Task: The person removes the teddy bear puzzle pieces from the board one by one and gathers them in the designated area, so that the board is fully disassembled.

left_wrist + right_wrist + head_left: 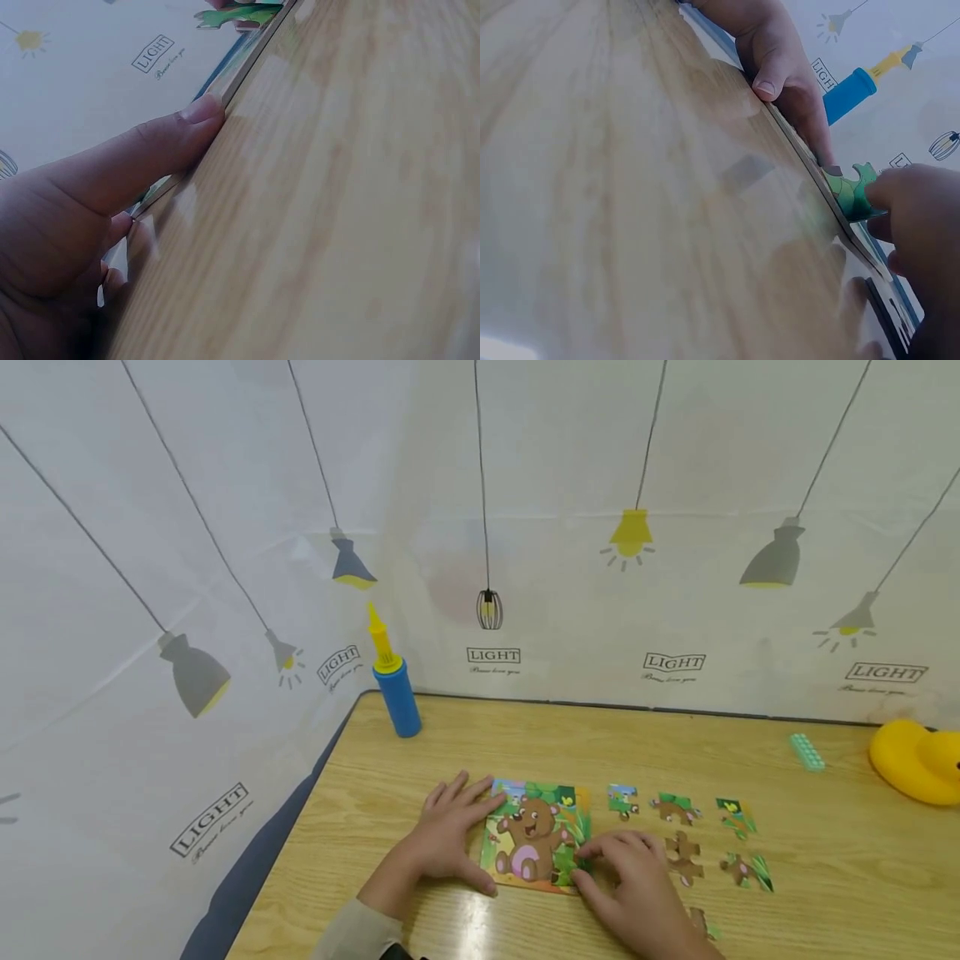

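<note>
A square jigsaw puzzle board (534, 831) with a brown bear picture lies on the wooden table. My left hand (450, 835) rests along its left side, fingers spread and straight; in the left wrist view the thumb (161, 154) touches the board's edge. At the board's lower right corner, my right hand (633, 881) pinches a green puzzle piece (564, 866). From the right wrist view, that puzzle piece (851, 193) stands tilted up from the board. Loose puzzle pieces, such as one with green leaves and a yellow patch (737, 816), lie right of the board.
A blue and yellow hand pump (399, 697) stands at the back left. Toward the back right are a mint-green toy brick (807, 752) and a yellow rubber duck (911, 764). A lamp-printed wall covering (562, 568) rises behind the table (480, 735).
</note>
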Motion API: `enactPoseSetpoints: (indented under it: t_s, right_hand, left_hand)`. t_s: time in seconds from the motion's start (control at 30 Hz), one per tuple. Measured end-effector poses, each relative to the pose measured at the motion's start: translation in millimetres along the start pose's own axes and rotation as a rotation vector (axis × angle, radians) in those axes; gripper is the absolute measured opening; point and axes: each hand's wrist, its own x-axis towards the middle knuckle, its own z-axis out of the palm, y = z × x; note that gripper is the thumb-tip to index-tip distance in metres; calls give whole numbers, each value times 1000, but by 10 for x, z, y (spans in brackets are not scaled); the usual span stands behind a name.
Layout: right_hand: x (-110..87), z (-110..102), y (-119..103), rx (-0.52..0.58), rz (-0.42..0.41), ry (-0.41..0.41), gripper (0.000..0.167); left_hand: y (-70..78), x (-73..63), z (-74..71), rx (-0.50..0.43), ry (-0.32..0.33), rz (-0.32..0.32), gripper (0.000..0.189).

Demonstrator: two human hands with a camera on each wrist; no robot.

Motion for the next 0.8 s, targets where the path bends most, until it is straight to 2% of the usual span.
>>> enactPoseSetpoints:
  t_s: [0.17, 0.4, 0.57, 0.7, 0.8]
  right_hand:
    - [5, 23, 24, 58, -41, 70, 36]
    - [0, 9, -15, 101, -12, 131, 34]
    - [-52, -76, 0, 123, 6, 196, 33]
    - [-144, -203, 66, 193, 83, 197, 32]
    - [-253, -319, 127, 176, 184, 191, 28]
  left_hand:
    - [8, 1, 1, -5, 5, 4, 130]
    - [-16, -13, 10, -14, 19, 5, 131]
    - [-35, -21, 9, -16, 18, 8, 130]
    - [-37, -9, 13, -21, 18, 17, 130]
    - [-38, 4, 31, -23, 17, 18, 130]
